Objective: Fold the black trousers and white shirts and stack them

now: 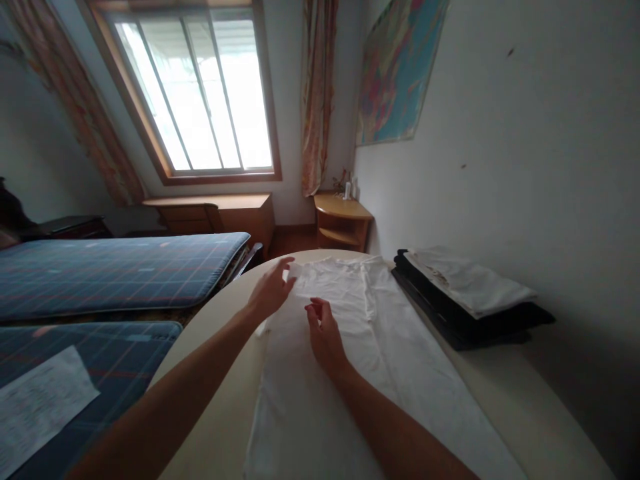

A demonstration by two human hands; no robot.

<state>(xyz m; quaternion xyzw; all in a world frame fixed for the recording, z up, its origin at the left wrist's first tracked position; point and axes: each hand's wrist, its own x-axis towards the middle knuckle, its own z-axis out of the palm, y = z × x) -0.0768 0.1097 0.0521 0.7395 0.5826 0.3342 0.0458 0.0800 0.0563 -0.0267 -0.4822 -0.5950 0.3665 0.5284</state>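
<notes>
A white cloth garment (400,373) lies spread lengthwise over a pale round table (215,353), with wrinkles and a raised seam towards its far end. Its exact kind I cannot make out. At the garment's far left edge is my left hand (273,290), thumb and fingers apart, with the fingertips beside the fabric. My right hand (327,337) is over the middle of the cloth, its fingers loosely bent and the thumb apart from them. Nothing shows in its grasp. Whether either hand touches the fabric is hard to tell.
A stack of folded dark clothes (470,327) with a white folded garment (470,280) on top sits at the table's right, near the wall. Left of the table are plaid mattresses (115,273) and a paper sheet (45,407). A wooden corner stand (343,208) is beyond.
</notes>
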